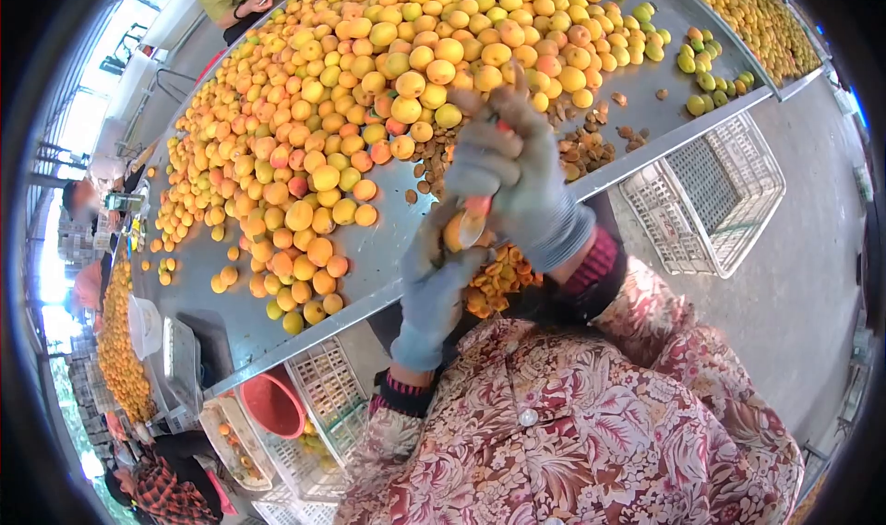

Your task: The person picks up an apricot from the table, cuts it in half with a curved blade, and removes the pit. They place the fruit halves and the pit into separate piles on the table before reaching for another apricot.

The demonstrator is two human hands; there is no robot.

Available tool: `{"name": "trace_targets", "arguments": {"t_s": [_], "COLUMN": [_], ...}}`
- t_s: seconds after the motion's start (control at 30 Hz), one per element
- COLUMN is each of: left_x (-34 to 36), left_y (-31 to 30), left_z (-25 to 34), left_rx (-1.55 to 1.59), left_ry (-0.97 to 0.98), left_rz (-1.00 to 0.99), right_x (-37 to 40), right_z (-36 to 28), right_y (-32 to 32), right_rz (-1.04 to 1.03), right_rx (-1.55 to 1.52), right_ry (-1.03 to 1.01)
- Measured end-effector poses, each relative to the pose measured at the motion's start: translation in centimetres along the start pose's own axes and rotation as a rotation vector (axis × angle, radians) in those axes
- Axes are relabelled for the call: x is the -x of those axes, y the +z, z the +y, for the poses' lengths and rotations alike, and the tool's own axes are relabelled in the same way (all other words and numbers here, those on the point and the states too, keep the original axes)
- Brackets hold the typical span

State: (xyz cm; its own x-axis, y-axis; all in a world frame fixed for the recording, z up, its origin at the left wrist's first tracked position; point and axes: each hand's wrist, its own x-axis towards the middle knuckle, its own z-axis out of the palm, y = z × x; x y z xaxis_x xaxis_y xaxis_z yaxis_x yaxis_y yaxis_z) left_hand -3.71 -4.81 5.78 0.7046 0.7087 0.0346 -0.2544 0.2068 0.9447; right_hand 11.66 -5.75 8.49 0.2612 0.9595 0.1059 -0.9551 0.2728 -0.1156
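Note:
Both my hands wear grey-blue work gloves, with the fingers darkly stained. My left hand [431, 299] is closed around an apricot [454, 233] above the table's front edge. A small red-handled tool [478, 206] is in my right hand [531, 188], and its shiny, rounded metal end is against the apricot. Motion blur hides the exact shape of the tool. Below the hands, cut orange apricot pieces [503, 280] lie in a heap, partly covered by my arms. Brown apricot stones [581, 151] are scattered on the table just beyond my hands.
A large pile of whole apricots [305, 128] spreads over the metal table [388, 248]. Greenish fruit [706, 82] is grouped at the right. A white crate [706, 197] stands on the right; a red bucket [272, 405] and more crates are at the lower left. Other people are on the left.

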Motion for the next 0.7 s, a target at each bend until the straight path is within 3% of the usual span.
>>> {"name": "trace_targets", "arguments": {"t_s": [0.07,0.13,0.27,0.53,0.63,0.7], "left_x": [-0.2,0.1,-0.9,-0.6,-0.3,-0.3], "left_y": [0.3,-0.3,-1.1,-0.9,-0.4,-0.4], "left_z": [-0.1,0.4,0.9,0.9,1.1,0.7], "left_rx": [0.084,0.133,0.264,0.255,0.077,0.153], "left_ry": [-0.029,-0.021,0.079,0.106,0.122,0.100], "left_rz": [0.060,0.037,-0.016,-0.077,-0.031,-0.040], "right_x": [-0.5,0.2,1.0,2.4,2.5,2.4], "right_z": [0.1,-1.3,-3.9,-0.7,-0.4,-0.3], "right_y": [-1.1,0.9,-0.5,2.7,3.7,4.3], "right_rz": [0.088,0.168,0.065,0.159,0.084,0.077], "right_rx": [0.018,0.115,0.176,0.381,0.407,0.530], "right_ry": [0.034,-0.211,-0.116,-0.269,-0.329,-0.338]}}
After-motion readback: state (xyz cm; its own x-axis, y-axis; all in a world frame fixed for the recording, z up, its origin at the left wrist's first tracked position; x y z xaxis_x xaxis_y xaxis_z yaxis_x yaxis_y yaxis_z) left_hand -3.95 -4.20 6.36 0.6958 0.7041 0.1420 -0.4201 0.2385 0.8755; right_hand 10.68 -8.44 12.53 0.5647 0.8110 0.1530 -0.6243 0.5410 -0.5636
